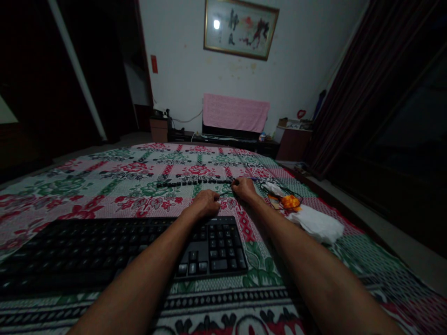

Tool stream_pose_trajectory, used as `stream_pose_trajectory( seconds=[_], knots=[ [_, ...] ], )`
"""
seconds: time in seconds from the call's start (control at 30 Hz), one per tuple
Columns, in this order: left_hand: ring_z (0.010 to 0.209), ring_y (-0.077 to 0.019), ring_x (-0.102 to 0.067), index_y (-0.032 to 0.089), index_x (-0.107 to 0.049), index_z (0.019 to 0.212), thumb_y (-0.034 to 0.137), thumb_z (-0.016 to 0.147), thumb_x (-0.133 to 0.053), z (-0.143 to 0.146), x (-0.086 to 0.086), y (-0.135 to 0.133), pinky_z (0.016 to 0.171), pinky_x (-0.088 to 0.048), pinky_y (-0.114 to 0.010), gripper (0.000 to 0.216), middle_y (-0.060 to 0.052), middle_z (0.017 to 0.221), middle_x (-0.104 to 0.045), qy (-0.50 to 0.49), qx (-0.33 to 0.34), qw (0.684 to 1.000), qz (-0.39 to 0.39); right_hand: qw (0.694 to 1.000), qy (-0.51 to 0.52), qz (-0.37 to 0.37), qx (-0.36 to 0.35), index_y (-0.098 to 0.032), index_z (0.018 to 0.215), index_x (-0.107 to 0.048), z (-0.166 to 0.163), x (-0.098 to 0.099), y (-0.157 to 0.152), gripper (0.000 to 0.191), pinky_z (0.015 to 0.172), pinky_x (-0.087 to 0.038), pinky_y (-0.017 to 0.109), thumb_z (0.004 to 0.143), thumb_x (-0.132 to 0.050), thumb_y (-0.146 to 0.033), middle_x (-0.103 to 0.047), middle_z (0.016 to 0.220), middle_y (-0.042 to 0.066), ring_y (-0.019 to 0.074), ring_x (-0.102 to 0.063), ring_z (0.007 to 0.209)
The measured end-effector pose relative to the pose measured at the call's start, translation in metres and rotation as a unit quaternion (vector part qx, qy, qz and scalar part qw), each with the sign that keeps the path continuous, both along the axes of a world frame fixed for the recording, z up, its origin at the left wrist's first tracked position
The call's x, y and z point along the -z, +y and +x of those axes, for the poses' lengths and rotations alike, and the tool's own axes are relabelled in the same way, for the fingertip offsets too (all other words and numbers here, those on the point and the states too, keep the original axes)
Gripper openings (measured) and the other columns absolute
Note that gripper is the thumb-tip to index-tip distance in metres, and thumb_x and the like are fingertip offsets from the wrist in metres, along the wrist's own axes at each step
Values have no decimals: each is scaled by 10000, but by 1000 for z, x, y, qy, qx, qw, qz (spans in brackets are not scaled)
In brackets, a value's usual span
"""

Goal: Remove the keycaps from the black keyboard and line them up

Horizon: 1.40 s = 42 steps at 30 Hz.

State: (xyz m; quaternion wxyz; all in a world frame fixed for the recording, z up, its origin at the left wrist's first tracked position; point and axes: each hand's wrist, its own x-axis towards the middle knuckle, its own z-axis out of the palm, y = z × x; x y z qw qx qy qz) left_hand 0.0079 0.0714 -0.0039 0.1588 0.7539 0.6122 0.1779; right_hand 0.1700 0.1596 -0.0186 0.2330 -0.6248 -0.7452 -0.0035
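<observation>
Two bare forearms point(146, 279) reach out from the bottom edge over a quilted bedspread point(87, 186) printed with red flowers, green leaves and pink-and-white checks; it lies flat and covers nearly the whole lower half of the view, with a strip of pale floor point(370, 218) along its right side. Beyond the bed stands a white wall point(181, 70) with faint stains, and on it hangs a gilt-framed picture point(240, 28) of dark brushwork behind glass that catches a spot of light; below that a pink cloth point(235, 112) is draped over a dark, flat-fronted set on a low shelf, with a brown cabinet point(293, 142) to its right and a heavy dark curtain point(349, 93) falling down the right side of the room. A black keyboard point(104, 246) lies on the bedspread just under the left forearm, which hides part of its middle; its keys are glossy and square. The left hand point(206, 203) rests at the keyboard's far edge, knuckles up and fingers curled under into a loose fist – whether anything sits inside it I cannot tell. Further out, a row of keycaps point(188, 183), small and black, lies in a straight line across the cloth; the right hand point(244, 188) is at the row's right end with its fingers drawn together, and whether it grips a cap cannot be told. Right of that hand lie a bright orange thing point(290, 201) and a crumpled white cloth point(319, 224) – soft, and close beside the right forearm.
</observation>
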Motion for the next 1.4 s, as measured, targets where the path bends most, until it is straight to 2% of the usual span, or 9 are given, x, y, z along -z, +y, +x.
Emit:
stream_pose_trajectory(
  seconds=[0.27,0.5,0.63,0.77,0.83,0.9,1.07,1.2,1.4],
  knots=[
    [648,-167,-563,195,-679,721,217,639,-522,-2,2,2,575,-387,-236,179,-30,662,-640,8,10,1000,6,998,42,47,-20,-160,825,-690,6,0,2,219,729,-397,230,719,-513,-232,-680,832,80,174,-597,797],
    [625,-145,-569,176,-685,894,196,666,-508,-3,-11,-8,584,-404,-218,289,-17,668,-650,-45,8,998,-41,973,209,95,20,-143,682,-640,3,-14,-33,329,611,-371,234,773,-371,-309,-611,635,42,157,-536,630],
    [785,-182,-606,160,-647,1043,253,701,-515,-9,-23,-19,678,-431,-232,378,-61,858,-688,-10,19,999,-26,955,290,55,3,-165,697,-625,2,-16,-61,376,607,-367,229,792,-295,-318,-606,656,48,166,-537,666],
    [960,-218,-586,153,-631,1088,284,728,-492,-21,-27,-34,815,-413,-259,408,-97,1034,-662,28,58,998,-17,961,273,19,-41,-179,724,-607,2,-24,-92,349,632,-361,230,808,-309,-339,-586,705,34,160,-521,710],
    [999,-220,-575,146,-606,1128,311,734,-486,-26,-24,-39,836,-405,-258,444,-106,1087,-641,15,64,998,-25,951,294,-57,-75,-173,756,-601,2,-31,-107,336,590,-358,223,816,-340,-376,-565,661,18,144,-507,651],
    [999,-213,-575,132,-591,1144,319,737,-480,-30,-19,-43,824,-405,-245,461,-108,1107,-631,-3,78,996,-37,918,339,-159,-132,-162,768,-580,5,-38,-118,316,522,-345,212,806,-398,-418,-535,611,-2,115,-471,548],
    [782,-165,-588,133,-659,937,295,741,-449,-33,-14,-48,643,-388,-211,329,-52,868,-675,-5,115,992,-47,830,390,-310,-252,-156,749,-550,16,-45,-129,303,501,-361,213,729,-564,-458,-496,588,-35,74,-424,482],
    [617,-128,-509,136,-644,733,294,747,-417,-32,-17,-51,530,-307,-211,277,-5,639,-594,1,136,990,-36,823,387,-321,-264,-133,803,-598,23,-46,-127,302,540,-386,222,661,-654,-393,-555,641,-19,80,-474,537],
    [700,-141,-537,144,-664,840,300,729,-445,-32,-17,-52,597,-333,-209,292,-18,751,-641,-10,120,991,-49,830,345,-338,-279,-128,819,-625,25,-53,-128,285,551,-397,221,664,-656,-365,-580,645,-13,83,-497,553]
  ],
)
